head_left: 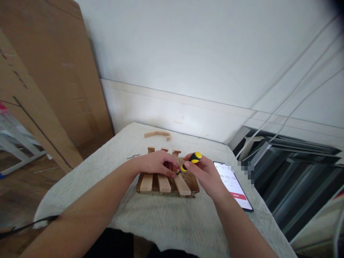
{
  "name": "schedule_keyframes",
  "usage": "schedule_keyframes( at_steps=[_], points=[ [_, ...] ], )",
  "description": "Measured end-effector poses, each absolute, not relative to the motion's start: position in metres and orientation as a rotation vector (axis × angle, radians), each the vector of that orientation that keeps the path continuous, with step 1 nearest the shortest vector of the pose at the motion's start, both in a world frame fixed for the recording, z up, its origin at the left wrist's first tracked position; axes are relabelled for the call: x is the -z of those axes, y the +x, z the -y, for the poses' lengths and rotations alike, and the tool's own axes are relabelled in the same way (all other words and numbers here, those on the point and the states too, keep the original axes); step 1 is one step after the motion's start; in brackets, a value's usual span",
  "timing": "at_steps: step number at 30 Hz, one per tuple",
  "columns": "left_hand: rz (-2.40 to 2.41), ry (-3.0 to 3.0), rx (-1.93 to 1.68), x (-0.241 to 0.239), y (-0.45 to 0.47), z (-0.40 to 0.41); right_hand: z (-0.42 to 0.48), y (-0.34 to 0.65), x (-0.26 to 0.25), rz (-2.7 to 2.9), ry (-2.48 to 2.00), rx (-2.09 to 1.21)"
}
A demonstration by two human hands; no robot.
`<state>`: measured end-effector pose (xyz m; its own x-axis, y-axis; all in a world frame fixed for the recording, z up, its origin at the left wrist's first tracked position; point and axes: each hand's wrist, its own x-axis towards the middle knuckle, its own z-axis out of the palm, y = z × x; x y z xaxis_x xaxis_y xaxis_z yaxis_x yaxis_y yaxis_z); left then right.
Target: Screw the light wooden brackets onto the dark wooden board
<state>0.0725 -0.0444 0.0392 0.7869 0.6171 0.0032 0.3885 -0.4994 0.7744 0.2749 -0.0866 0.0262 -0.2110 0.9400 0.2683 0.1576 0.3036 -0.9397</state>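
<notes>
My right hand (203, 172) is closed around a short yellow-and-black screwdriver (195, 157), its handle tilted up to the right. The screwdriver's shaft points down at the rightmost of three pale wooden pieces (182, 185) lying side by side on a brown wooden board (155, 187). Over the board, my left hand (161, 163) has its thumb and fingers drawn together beside the screwdriver's tip. What those fingers pinch, if anything, is too small and covered to make out. The hand also hides the middle of the wooden pieces.
A curved wooden piece (158, 134) lies toward the back of the cloth-covered table (123, 143). Thin metal rods or screws (133, 156) rest left of the board. A phone (231, 184) showing a timer lies at the right. Dark panels (290, 172) lean beyond the table; a cardboard box (61, 71) stands left.
</notes>
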Motion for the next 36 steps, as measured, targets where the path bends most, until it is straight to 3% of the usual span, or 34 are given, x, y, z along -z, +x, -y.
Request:
schedule_keyframes(
  at_steps=[8,14,23,28,32,36],
  points=[
    [-0.737,2.135,-0.361,-0.036,0.07,0.043,0.086,0.286,-0.03,1.674,-0.821,-1.11],
    [-0.706,2.163,-0.378,-0.039,0.071,0.045,0.081,0.279,-0.025,1.545,-0.995,-1.057],
    [-0.727,2.078,-0.409,-0.043,0.066,0.048,0.059,0.286,-0.02,0.857,-0.95,-1.043],
    [-0.624,1.678,-0.998,-0.063,0.051,0.056,0.053,0.285,-0.013,0.717,-0.908,-1.319],
    [-0.719,1.393,-1.522,-0.071,0.034,0.047,0.05,0.287,-0.011,0.821,-0.867,-1.332],
    [-1.314,1.472,-1.504,-0.059,0.021,0.026,0.046,0.293,-0.008,0.798,-0.903,-1.311]
  ],
)
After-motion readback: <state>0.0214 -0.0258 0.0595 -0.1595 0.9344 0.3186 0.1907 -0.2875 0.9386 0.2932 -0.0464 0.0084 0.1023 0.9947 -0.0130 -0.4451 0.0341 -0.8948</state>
